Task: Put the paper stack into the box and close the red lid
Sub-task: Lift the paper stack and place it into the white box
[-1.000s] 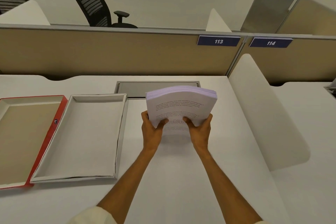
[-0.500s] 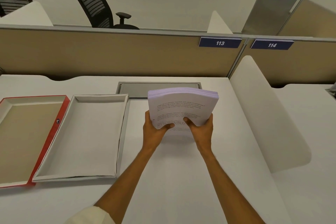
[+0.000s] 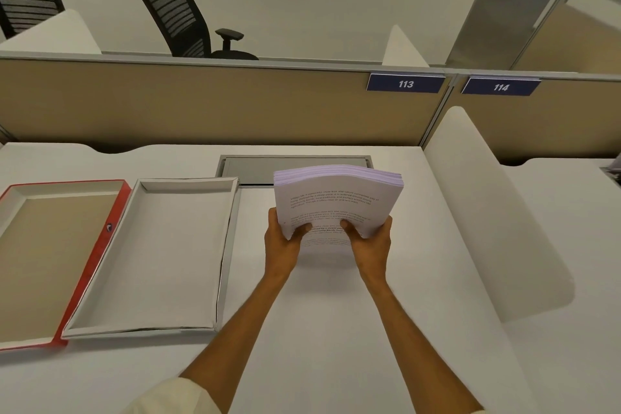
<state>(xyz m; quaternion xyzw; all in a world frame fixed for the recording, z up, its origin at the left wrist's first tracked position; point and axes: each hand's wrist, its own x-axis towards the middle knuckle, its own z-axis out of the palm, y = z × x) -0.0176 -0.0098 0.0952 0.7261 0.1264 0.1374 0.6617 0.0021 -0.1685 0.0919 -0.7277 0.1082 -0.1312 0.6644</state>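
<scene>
The big white surface (image 3: pixel 336 329) carries an open white cardboard box (image 3: pixel 188 326) on the left side. Its flat red-edged lid (image 3: pixel 100 265) lies open just beside it, further left. To the right of the box, a thick stack of white printed paper (image 3: pixel 339 198) is held up above the surface, bending a little. The left hand (image 3: pixel 282 245) and the right hand (image 3: pixel 371 245) grip its near bottom corners. Both thumbs press on the top page; the other fingers are probably curled underneath, out of sight.
</scene>
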